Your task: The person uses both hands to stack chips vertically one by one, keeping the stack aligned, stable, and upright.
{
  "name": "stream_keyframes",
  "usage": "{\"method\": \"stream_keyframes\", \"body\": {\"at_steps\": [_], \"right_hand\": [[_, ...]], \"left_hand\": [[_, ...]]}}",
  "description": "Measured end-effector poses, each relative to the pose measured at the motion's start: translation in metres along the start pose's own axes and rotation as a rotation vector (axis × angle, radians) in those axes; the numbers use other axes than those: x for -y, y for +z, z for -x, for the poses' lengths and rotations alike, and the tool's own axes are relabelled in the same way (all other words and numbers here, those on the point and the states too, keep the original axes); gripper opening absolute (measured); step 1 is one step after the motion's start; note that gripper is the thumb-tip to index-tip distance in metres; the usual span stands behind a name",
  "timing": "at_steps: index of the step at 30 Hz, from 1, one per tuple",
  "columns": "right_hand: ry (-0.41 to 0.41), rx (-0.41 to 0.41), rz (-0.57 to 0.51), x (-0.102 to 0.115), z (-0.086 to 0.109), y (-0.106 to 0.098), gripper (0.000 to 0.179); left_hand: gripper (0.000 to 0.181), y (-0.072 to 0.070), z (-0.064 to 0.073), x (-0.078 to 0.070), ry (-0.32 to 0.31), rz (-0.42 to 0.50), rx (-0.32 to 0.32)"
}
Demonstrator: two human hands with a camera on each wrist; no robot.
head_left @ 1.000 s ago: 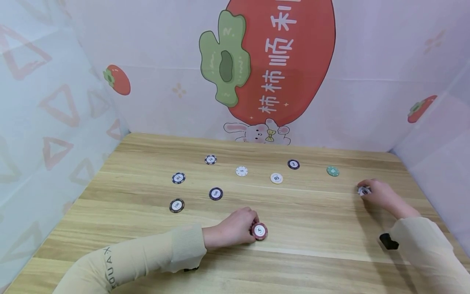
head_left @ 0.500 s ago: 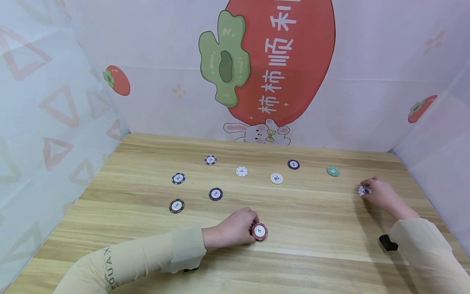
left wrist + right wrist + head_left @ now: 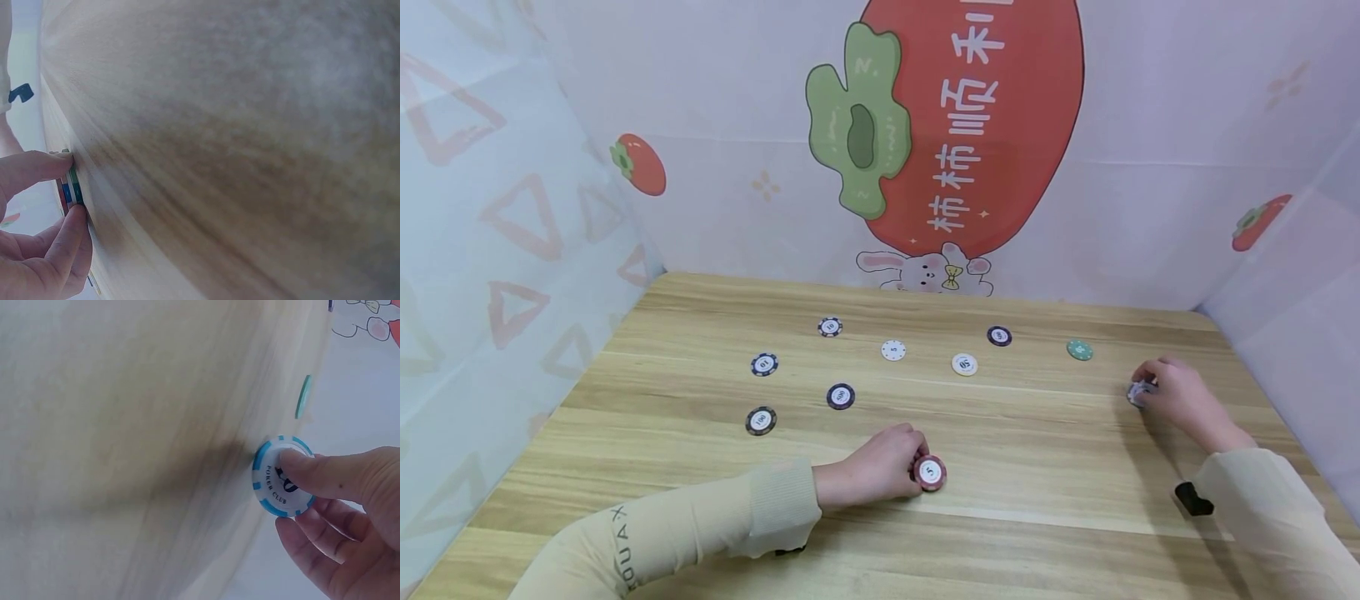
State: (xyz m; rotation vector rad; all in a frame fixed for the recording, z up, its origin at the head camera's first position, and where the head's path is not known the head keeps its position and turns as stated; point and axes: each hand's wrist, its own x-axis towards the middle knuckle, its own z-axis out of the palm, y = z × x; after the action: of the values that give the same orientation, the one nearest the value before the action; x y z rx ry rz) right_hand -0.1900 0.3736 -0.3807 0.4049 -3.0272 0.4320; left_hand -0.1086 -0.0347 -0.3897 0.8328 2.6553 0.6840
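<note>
In the head view my left hand [image 3: 883, 463] grips a short stack of poker chips [image 3: 930, 472] by its edges at the front middle of the table; a red chip marked 5 is on top. The left wrist view shows red, blue, white and green edges in that stack [image 3: 70, 190], between thumb and fingers. At the right, my right hand [image 3: 1180, 402] pinches a white-and-blue poker chip [image 3: 275, 481], thumb across its printed face and fingers behind. That chip is tilted up at the table's surface. A green chip [image 3: 1080, 349] lies just beyond this hand.
Several single chips lie flat and spread out: a black one [image 3: 762, 421], two dark blue ones [image 3: 765, 364], two purple ones [image 3: 841, 396], a white one [image 3: 893, 349] and a cream one [image 3: 965, 364]. Printed sheets [image 3: 722, 217] wall the table's back and sides.
My right hand has shifted very slightly, and the white-and-blue chip's tilt has changed between its fingers. The left hand and its stack have stayed put.
</note>
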Motion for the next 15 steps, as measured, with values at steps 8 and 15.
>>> {"method": "stream_keyframes", "body": {"at_steps": [8,15], "right_hand": [[0.0,0.069,0.029,0.011,0.0,-0.006,0.006],[-0.031,0.085,0.053,0.027,0.003,-0.007,0.008]], "left_hand": [[0.03,0.001,0.001,0.001,-0.009,0.011,0.005],[0.03,0.002,0.0,0.0,-0.012,0.0,0.003]]}}
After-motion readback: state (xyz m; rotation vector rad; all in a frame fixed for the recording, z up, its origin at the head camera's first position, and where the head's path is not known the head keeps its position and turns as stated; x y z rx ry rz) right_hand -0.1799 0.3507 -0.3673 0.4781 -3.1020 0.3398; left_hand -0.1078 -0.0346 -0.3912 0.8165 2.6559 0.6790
